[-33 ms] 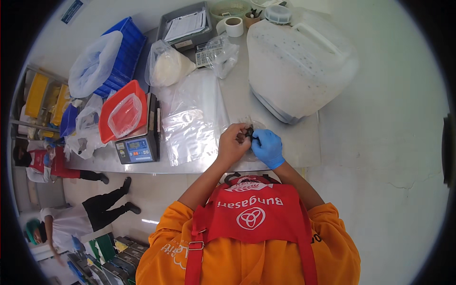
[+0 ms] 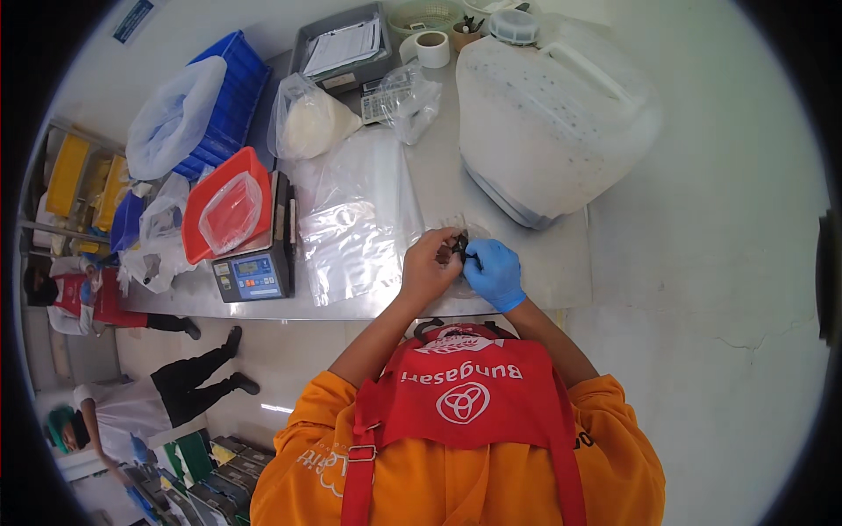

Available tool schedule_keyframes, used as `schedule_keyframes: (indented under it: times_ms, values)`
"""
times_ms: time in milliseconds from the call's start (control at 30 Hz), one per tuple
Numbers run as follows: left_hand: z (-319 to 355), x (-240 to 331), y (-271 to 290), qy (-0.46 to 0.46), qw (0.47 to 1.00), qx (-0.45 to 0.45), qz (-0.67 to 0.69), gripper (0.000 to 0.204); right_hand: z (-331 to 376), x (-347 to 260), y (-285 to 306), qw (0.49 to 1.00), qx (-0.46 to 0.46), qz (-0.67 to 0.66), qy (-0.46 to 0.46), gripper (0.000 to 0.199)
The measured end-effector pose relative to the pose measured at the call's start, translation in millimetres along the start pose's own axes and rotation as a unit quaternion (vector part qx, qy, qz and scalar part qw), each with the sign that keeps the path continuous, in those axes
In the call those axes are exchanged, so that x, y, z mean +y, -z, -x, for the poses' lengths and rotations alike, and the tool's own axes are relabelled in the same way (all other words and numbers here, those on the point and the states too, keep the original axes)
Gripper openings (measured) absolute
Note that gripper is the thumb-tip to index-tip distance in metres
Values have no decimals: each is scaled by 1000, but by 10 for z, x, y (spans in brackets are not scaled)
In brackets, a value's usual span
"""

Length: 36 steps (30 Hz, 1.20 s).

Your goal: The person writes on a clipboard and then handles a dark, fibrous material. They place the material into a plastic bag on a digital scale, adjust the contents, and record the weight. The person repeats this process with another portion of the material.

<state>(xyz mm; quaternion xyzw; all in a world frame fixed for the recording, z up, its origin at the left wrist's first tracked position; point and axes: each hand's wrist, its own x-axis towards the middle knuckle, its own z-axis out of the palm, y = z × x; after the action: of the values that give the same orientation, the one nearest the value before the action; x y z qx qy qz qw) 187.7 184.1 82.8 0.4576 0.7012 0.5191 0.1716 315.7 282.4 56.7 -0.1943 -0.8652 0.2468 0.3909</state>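
Observation:
My bare left hand point(image 2: 429, 265) and my blue-gloved right hand point(image 2: 495, 274) meet near the front edge of the steel table point(image 2: 561, 263). Between their fingertips is a small dark thing point(image 2: 460, 248), pinched from both sides; its kind cannot be made out. Clear crinkled plastic point(image 2: 480, 231) shows behind and below my fingers, partly hidden by them. Left of my hands, a stack of flat clear plastic bags point(image 2: 355, 219) lies on the table.
At left stands a scale point(image 2: 254, 279) bearing a red tray point(image 2: 195, 230), with a lined blue crate point(image 2: 230, 96) behind. A bag of pale powder point(image 2: 314, 124), tape roll point(image 2: 431, 50) and grey bin point(image 2: 340, 81) sit farther back. A large white jerrycan point(image 2: 553, 123) fills the far right. Two people are at left.
My hands stay almost in place, with only a slight shift of the fingers around the dark thing. At lower left, a person's arm has moved over the stacked folders.

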Motion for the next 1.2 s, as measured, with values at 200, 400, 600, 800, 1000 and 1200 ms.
schedule_keyframes:
  times_ms: [200, 400, 600, 800, 1000, 1200]
  values:
    - [74, -49, -95, -45, 995, 73, -43, 31, 14, 6, 21, 997, -3, -67, 31, 17]
    - [139, -136, -144, 42, 994, 65, 74, 23, 112, -119, 10, 995, -7, -94, -33, 22]
    - [206, -113, -125, -235, 967, 58, -75, 32, 163, 150, 88, 780, -72, -541, -307, 31]
    - [432, -122, -108, -1, 998, 59, 6, 36, -7, 2, 219, 785, -112, -488, -365, 22]
    - [317, -267, 167, -52, 976, 111, -182, 41, -29, 73, 214, 813, -55, -457, -357, 15]
    - [60, -367, 207, 62, 979, -67, -180, 30, -226, 88, 217, 844, -81, -423, -320, 14]
